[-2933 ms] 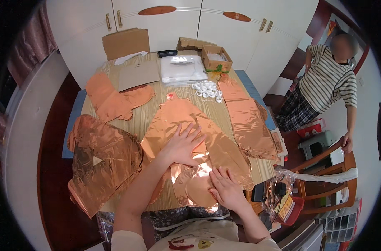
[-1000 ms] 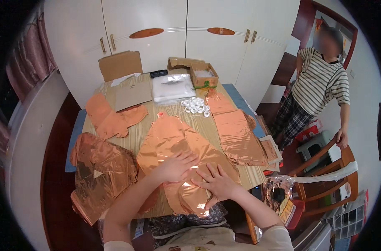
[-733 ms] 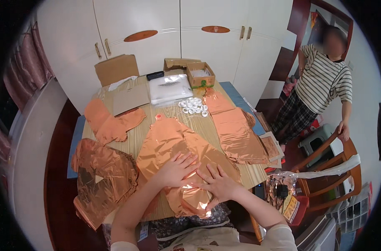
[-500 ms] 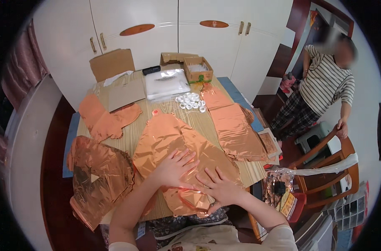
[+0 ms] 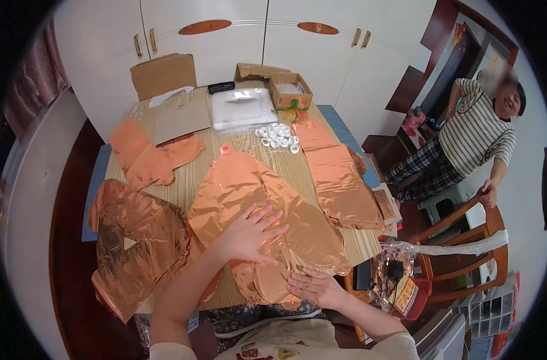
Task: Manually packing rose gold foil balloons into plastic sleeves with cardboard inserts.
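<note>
A flat, copper-coloured foil balloon (image 5: 232, 191) lies crinkled across the middle of the table, its near part folded over by my body. My left hand (image 5: 249, 236) rests palm down on it, fingers spread. At the near right edge of the same foil, my right hand (image 5: 317, 289) has its fingers drawn together on the folded layer; its thumb is hidden. More flat foil balloons lie around: a large dark-looking one (image 5: 140, 231) on the left, a smaller piece (image 5: 147, 157) behind it, and a long folded stack (image 5: 339, 183) on the right.
White ribbon rolls (image 5: 278, 137) sit behind the middle foil, near a stack of clear plastic bags (image 5: 240, 111) and a small cardboard box (image 5: 290, 99). Cardboard sheets (image 5: 183, 128) lie at the back left. A person (image 5: 474, 126) stands at the right, holding a wooden chair (image 5: 453, 258).
My right hand has moved down toward the near edge, its fingers going from spread to drawn together. My left hand stays spread on the foil. The standing person's head has tilted.
</note>
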A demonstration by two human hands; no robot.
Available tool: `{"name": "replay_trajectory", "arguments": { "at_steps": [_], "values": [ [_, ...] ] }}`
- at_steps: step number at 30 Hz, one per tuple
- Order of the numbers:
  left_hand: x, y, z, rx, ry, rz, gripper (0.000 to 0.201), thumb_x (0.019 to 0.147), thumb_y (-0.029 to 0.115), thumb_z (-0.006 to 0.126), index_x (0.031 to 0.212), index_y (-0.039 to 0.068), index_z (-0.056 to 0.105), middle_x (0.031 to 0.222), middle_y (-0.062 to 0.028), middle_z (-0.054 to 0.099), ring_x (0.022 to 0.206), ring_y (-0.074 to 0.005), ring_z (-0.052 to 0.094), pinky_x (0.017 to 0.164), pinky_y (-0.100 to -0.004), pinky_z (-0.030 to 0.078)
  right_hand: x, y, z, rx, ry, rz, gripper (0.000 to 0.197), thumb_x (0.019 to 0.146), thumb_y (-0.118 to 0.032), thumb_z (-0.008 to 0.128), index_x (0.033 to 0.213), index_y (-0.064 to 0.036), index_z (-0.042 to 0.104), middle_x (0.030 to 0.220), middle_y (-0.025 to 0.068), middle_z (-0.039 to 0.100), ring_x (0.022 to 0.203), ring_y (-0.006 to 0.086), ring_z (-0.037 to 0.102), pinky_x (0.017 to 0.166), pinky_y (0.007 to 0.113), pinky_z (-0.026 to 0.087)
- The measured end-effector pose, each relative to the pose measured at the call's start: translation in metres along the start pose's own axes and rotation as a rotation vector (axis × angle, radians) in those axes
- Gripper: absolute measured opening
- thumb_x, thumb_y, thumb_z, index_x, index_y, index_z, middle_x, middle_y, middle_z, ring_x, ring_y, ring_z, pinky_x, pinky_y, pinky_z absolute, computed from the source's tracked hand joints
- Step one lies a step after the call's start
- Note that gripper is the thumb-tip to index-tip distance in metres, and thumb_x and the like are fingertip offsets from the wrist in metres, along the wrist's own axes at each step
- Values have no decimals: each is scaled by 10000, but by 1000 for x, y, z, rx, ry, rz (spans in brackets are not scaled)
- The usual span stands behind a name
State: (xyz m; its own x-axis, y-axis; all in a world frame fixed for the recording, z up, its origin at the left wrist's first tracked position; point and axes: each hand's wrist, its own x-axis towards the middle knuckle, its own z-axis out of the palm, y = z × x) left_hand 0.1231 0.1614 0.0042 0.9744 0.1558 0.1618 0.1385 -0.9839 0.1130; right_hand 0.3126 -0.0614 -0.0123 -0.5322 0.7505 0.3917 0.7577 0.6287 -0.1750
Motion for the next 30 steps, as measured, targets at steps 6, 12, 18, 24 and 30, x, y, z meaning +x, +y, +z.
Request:
{"name": "replay_trajectory", "arguments": {
  "at_steps": [6, 12, 18, 24, 30],
  "values": [
    [1, -1, -1, 22, -20, -2, 918, 778, 784, 484, 1480, 203, 368, 1512, -147, 355, 1412, -356, 287, 1135, -552, 212, 9, 12, -21, 319, -80, 134, 361, 855, -248, 665, 1161, -56, 665, 1184, 89, 666, 1157, 203, 609, 1073, 419, 416],
    [2, 1, -1, 52, -21, 7, 891, 791, 766, 483, 1480, 213, 370, 1511, -150, 355, 1407, -360, 294, 1131, -554, 216, 32, 22, -8, 30, -69, 180, 458, 861, -324, 669, 1225, -48, 629, 1262, 100, 627, 1207, 234, 574, 1069, 424, 406],
    [-1, -1, 1, 48, 32, 72, 688, 836, 726, 467, 1422, 367, 445, 1509, -125, 364, 1394, -411, 284, 1112, -591, 209, 33, 25, -9, 13, -123, 179, 467, 854, -387, 653, 1204, -77, 654, 1281, 70, 621, 1249, 219, 539, 1109, 431, 350],
    [-1, -2, 4, 42, 22, 93, 607, 850, 701, 480, 1387, 415, 481, 1502, -101, 378, 1390, -424, 282, 1098, -611, 217, 30, 22, -11, 3, -146, 179, 457, 870, -371, 642, 1226, -84, 642, 1298, 57, 611, 1270, 219, 521, 1117, 439, 333],
    [-1, -2, 1, 6, 24, 83, 603, 853, 687, 493, 1391, 414, 476, 1502, -103, 378, 1392, -426, 277, 1103, -600, 218, 18, 10, -28, 112, -186, 100, 430, 830, -217, 644, 1232, -66, 630, 1305, 65, 605, 1269, 215, 523, 1118, 439, 344]
  ]
}}
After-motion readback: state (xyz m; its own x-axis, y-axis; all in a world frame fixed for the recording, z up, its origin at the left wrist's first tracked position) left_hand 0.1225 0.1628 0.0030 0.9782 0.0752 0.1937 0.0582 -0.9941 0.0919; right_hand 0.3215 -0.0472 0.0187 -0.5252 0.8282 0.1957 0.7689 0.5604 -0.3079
